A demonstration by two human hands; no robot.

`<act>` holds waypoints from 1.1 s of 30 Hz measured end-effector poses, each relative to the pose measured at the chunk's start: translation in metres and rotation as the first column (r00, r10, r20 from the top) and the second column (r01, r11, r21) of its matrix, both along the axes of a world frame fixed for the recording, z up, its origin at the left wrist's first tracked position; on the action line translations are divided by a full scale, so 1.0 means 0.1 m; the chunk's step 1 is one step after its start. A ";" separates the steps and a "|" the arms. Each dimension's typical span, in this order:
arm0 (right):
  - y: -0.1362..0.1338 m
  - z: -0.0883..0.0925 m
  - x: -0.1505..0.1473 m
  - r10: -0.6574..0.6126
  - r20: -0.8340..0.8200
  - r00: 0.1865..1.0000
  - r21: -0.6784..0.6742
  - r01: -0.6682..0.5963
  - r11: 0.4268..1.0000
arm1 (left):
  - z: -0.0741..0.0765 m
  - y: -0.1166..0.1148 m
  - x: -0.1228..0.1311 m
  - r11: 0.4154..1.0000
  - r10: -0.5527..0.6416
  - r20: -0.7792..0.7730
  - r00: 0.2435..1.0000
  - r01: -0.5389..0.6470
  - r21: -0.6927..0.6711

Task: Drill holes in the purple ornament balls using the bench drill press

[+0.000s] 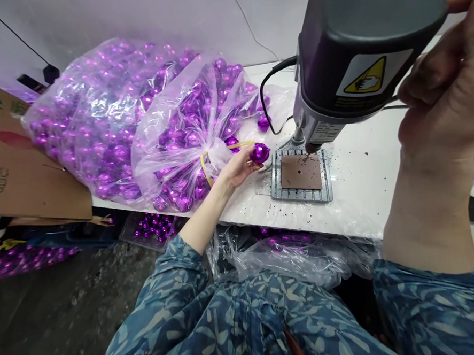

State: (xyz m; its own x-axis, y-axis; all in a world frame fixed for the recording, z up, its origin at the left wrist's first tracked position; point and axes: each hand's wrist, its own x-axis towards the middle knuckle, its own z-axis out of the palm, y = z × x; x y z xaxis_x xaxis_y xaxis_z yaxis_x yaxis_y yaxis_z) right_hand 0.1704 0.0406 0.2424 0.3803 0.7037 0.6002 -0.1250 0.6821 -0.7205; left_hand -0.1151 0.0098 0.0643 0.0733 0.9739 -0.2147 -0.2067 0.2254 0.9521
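Between the fingertips of my left hand [239,167] is a shiny purple ball [260,153], held just left of a small bench drill press [367,46]. On the press's grey slotted base [277,191] lies a brown square plate [310,177] with a small hole. My right hand [445,73] is raised at the right side of the drill housing, fingers curled. What it grips is hidden behind the hand and housing. Left of my left hand, a big clear bag [108,115] full of purple balls is gathered with a yellow tie [205,168].
Dark shavings lie around the base on the white table [358,191]. A cardboard box [31,168] stands at the left. Below the table are a tray of purple balls [154,228] and crumpled clear plastic [294,259] by my lap. A black cable [262,98] loops left of the drill.
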 end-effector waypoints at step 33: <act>-0.07 0.00 -0.08 -0.099 0.173 0.980 0.213 0.061 0.975 | -0.60 -0.08 1.13 0.876 -0.023 -0.453 0.891 0.236 0.421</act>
